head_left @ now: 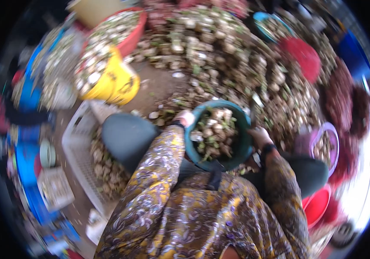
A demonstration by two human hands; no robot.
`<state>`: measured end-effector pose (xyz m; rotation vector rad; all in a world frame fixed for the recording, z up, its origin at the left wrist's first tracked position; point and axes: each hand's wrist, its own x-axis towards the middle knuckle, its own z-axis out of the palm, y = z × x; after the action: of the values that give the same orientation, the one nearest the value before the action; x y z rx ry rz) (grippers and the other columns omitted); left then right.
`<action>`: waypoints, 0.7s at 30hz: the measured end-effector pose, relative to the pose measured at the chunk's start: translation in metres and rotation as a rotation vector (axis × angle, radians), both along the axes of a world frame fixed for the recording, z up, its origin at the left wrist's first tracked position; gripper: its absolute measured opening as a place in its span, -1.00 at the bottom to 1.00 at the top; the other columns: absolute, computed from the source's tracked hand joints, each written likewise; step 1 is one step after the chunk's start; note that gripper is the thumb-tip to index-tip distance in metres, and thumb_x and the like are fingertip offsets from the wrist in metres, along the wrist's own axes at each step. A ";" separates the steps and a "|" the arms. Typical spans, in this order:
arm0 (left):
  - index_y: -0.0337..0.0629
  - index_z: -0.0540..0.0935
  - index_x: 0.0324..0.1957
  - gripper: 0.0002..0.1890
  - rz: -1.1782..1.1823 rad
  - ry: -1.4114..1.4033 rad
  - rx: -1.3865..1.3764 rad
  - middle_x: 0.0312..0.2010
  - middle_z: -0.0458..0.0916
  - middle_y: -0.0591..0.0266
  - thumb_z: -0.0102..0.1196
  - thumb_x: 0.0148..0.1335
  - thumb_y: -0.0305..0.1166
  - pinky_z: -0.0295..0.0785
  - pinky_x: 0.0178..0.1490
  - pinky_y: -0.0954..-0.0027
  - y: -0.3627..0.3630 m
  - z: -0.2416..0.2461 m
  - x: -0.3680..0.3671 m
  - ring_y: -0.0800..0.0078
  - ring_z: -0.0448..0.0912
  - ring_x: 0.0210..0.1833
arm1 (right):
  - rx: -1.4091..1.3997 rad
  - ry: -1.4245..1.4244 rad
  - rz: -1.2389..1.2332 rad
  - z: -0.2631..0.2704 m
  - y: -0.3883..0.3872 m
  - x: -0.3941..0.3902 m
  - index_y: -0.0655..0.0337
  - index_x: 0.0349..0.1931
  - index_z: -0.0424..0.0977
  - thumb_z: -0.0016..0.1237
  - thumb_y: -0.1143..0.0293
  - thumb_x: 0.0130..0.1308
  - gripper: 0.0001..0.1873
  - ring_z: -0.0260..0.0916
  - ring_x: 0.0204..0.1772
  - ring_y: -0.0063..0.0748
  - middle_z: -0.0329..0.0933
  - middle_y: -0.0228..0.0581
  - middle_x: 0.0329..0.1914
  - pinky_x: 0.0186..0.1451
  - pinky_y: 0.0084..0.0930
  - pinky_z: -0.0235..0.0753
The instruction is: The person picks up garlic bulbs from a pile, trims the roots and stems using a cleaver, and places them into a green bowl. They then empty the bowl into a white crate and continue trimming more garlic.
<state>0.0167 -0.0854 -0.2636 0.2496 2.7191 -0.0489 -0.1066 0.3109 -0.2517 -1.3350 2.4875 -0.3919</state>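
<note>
Between my knees sits a green plastic tub [248, 124], partly filled with pale bulbs [215, 132] that look like garlic with green stem ends. My left hand [185, 118] grips the tub's left rim. On the opposite side, my right hand [260, 136] is at the rim, its fingers closed around the edge. A narrow dark shape [252, 111] rises just above the right hand; blur hides whether it is a blade held in it. Beyond the tub spreads a large heap of bulbs [217, 55] with stems and roots on the ground.
To the left stand a tilted yellow bucket [117, 79] and a red tub [136, 35], both full of bulbs. A white plastic crate [78, 142] holds more beside my left knee. At right are a purple bucket [301, 142], a red basin [317, 207] and red mesh sacks [338, 94].
</note>
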 end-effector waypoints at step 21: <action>-0.32 0.48 0.13 -0.54 0.886 1.132 0.439 0.02 0.56 0.15 0.07 0.13 -0.51 0.40 0.11 0.41 -0.230 0.534 0.369 0.41 0.54 -0.01 | -0.679 -0.959 0.427 0.411 -0.233 0.127 0.22 -0.12 0.54 0.23 0.43 0.10 -0.69 0.40 -0.25 -0.68 0.53 -0.49 -0.31 -0.19 -0.64 0.43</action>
<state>0.3862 -0.3153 0.2707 -1.2307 3.5714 0.9069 0.0203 0.0779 0.1591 -1.3590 1.2713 -1.4363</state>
